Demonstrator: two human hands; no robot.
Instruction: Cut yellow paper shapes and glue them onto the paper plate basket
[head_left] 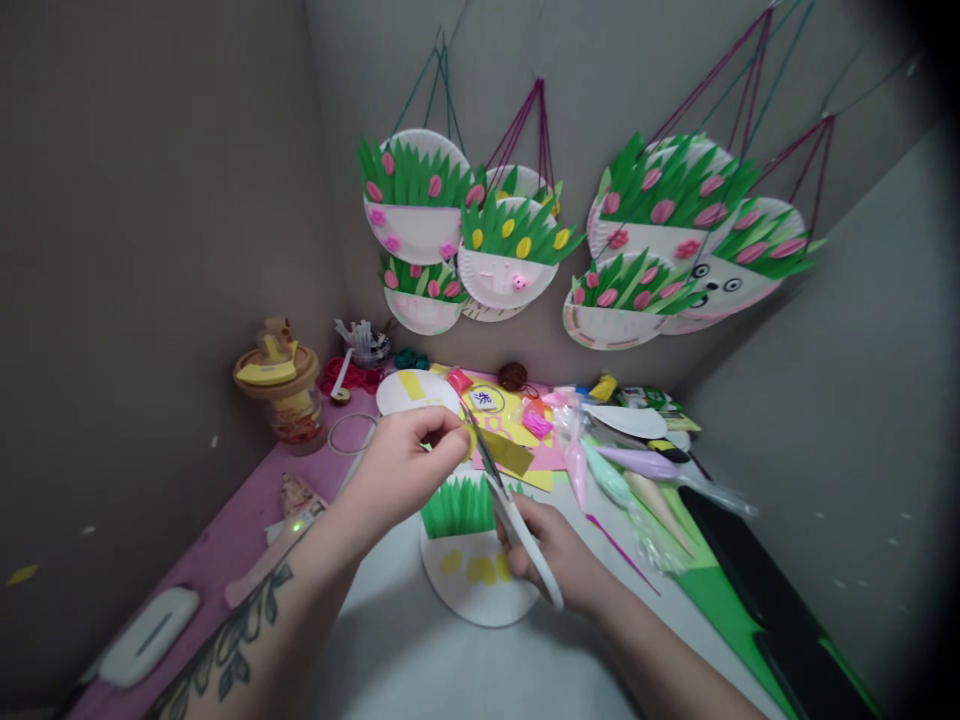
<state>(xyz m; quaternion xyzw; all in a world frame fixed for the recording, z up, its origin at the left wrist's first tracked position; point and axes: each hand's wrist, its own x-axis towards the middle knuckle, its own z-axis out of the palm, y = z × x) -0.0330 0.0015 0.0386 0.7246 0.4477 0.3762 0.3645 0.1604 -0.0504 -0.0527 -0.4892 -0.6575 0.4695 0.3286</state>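
My left hand (420, 455) is closed in a pinch on a strip of yellow paper (510, 455), held up above the table. White-handled scissors (517, 525) sit in my right hand (551, 550), with their blades pointing up and away beside the paper and my left fingertips. Below both hands lies a paper plate (480, 600) with green paper grass (459, 508) across its upper part. Several small yellow paper pieces (451, 563) rest on the plate's white lower half, partly hidden by my right hand and the scissors.
Decorated paper-plate baskets (510, 280) hang by strings on the back wall. A lidded cup (289, 400) stands at the left rear, and a white case (150, 635) lies front left. Piping bags (615, 475) and a black device (750, 560) are at right.
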